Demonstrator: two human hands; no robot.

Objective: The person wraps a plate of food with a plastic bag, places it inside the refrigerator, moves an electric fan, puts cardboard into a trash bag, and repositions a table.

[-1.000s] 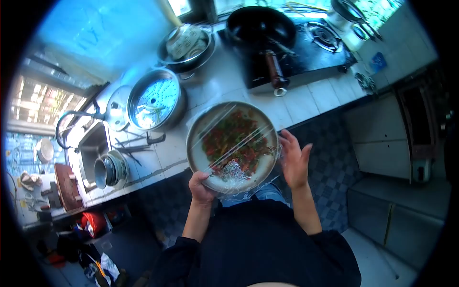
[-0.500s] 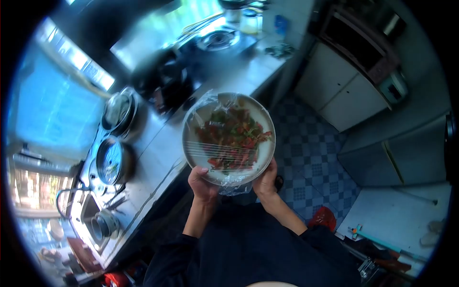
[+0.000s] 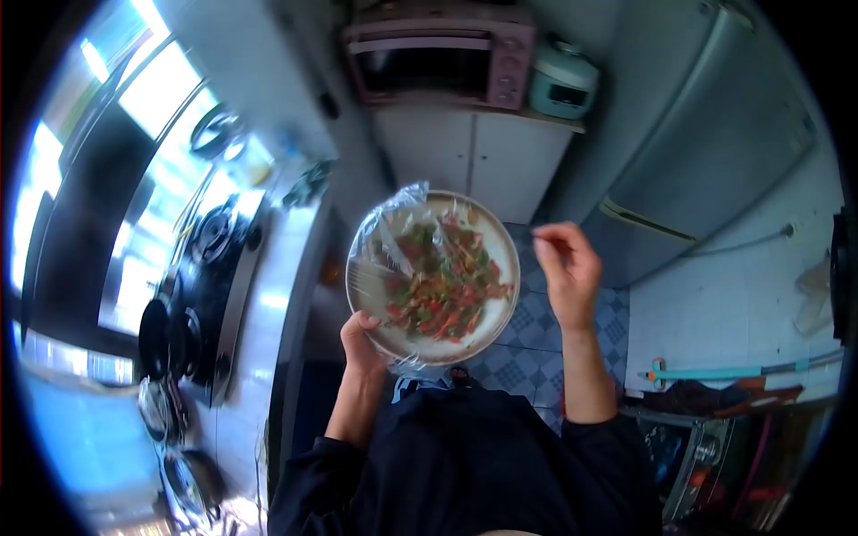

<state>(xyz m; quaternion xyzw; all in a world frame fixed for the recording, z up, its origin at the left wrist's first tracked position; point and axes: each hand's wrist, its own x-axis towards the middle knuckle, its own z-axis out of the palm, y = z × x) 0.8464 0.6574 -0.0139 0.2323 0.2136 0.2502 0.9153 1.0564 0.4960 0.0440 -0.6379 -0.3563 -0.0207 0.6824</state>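
Observation:
My left hand [image 3: 359,344] grips the lower left rim of a round, pale plate [image 3: 496,317], with the thumb over the edge. On the plate lies a dish of chopped red and green peppers [image 3: 447,299], perhaps mixed with other bits. Clear plastic wrap [image 3: 393,210] covers part of it, bunched along the upper left rim and hanging below the bottom edge. My right hand [image 3: 569,272] is raised to the right of the plate, apart from it, fingers loosely bent and nothing visible in them.
A grey fridge [image 3: 688,152] stands ahead on the right. Facing me, a white cabinet [image 3: 429,152] carries a pink oven [image 3: 438,62] and a light green rice cooker [image 3: 563,80]. Along the left runs a counter [image 3: 277,277] with a gas stove [image 3: 201,295]. Checkered tiles [image 3: 527,344] cover the floor.
The view has turned right, from the counter to the cabinet and fridge. My right hand has let go of the plate and risen to the right. My left hand still holds the plate.

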